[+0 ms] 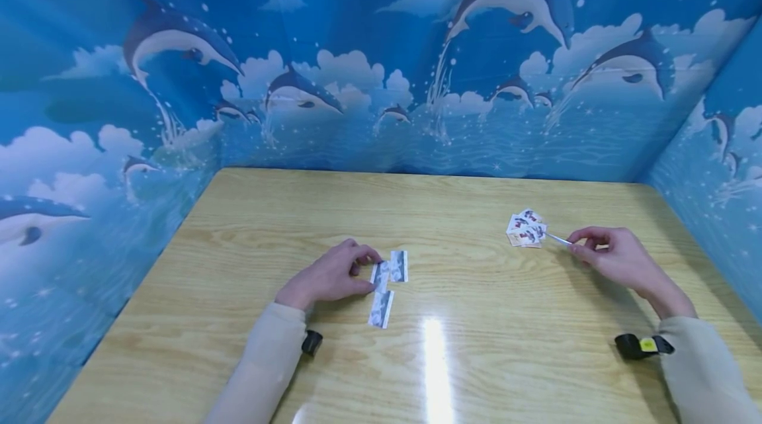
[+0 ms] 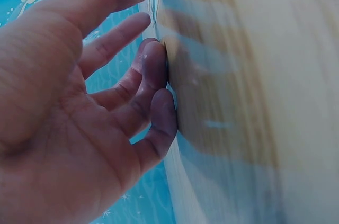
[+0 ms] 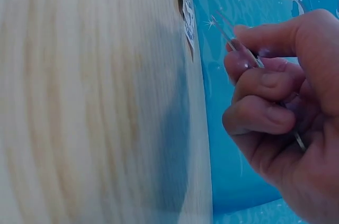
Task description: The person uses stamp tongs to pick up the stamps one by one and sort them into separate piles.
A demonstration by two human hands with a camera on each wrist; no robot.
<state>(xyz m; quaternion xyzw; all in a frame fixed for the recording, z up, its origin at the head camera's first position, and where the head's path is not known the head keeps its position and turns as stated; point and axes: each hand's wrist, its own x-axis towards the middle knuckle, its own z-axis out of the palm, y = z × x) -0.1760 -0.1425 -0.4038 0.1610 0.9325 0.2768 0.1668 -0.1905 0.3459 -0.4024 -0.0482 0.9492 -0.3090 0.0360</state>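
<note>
Your left hand (image 1: 333, 272) rests on the worktop (image 1: 476, 318) with its fingers loosely bent, finger and thumb touching the edges of one card (image 1: 382, 273) without curling round it. Just right of that hand lie two more cards: one farther from you (image 1: 399, 266), one nearer (image 1: 381, 309).

Your right hand (image 1: 610, 255) pinches slim tweezers (image 3: 237, 44), pointing left toward a pile (image 1: 526, 229) of overlapping printed cards just beyond its fingertips; whether the tips touch the pile, you cannot tell.

Between your hands the worktop is pale yellow wood grain, and a bright streak of reflected light (image 1: 437, 371) runs toward you. Beyond both hands, its far edge meets a blue backdrop (image 1: 357, 146) of leaping dolphins, white clouds and rippling water, which also walls in the left and right sides. Your pale sleeves (image 1: 262, 358) reach over the worktop, a black device (image 1: 311, 342) at each wrist.
</note>
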